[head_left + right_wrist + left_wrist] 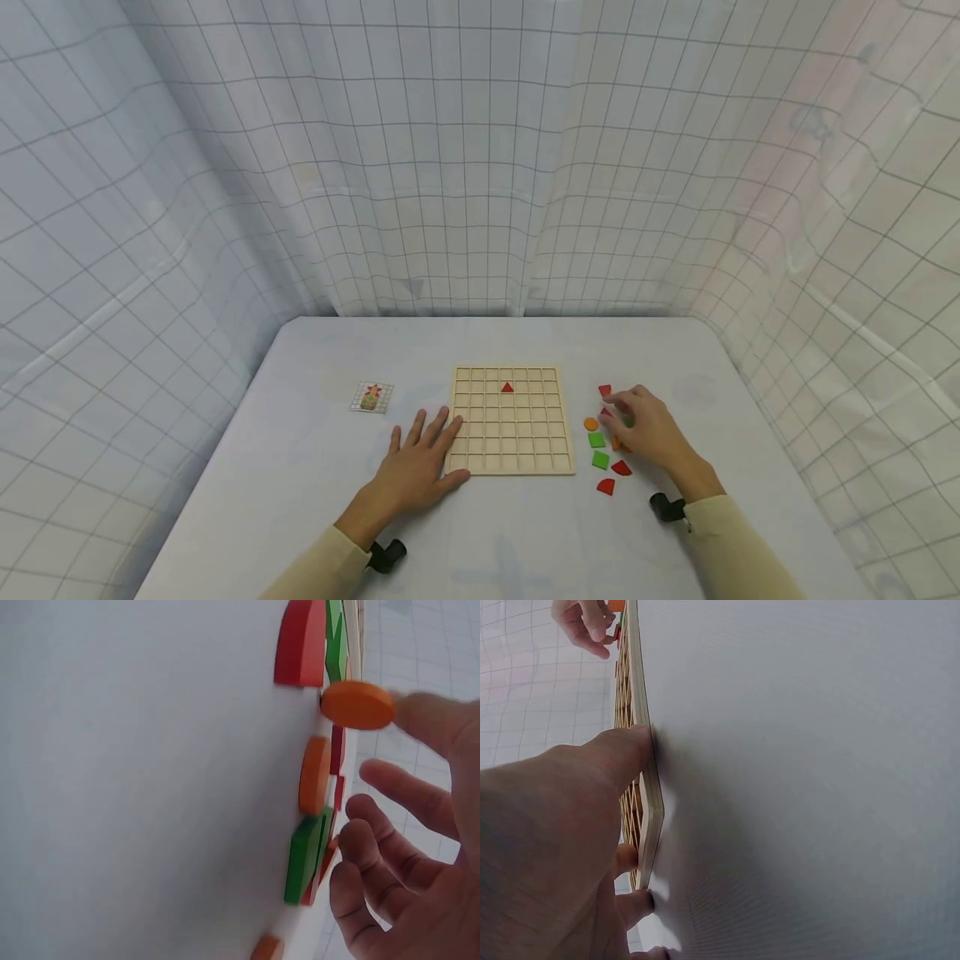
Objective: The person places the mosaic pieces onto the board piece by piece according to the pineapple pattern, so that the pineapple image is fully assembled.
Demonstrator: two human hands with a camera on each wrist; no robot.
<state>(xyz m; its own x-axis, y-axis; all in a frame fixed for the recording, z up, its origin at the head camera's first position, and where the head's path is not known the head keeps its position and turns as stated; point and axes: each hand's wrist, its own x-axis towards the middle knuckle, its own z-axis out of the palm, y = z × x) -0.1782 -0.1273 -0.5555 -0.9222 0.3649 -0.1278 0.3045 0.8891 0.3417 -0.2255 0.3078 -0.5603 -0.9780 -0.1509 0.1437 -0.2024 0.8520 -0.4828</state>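
A square wooden grid board [510, 458] lies on the table with one red triangle [507, 387] in an upper cell. My left hand [416, 475] lies spread at its left edge; the thumb [626, 754] touches the board's side in the left wrist view. To the board's right, my right hand [645, 425] hovers over flat coloured pieces, fingers loosely curved. Thumb and index finger stand apart, with a red piece [605, 412] below their gap. In the right wrist view an orange disc [358, 705] appears tilted at the thumb tip; whether they touch is unclear.
Green squares [600, 460], red quarter circles [606, 487] and another orange piece [315, 776] lie around my right hand. A small picture card [372, 397] lies left of the board. Grid-patterned curtains [450, 167] surround the white table [330, 350].
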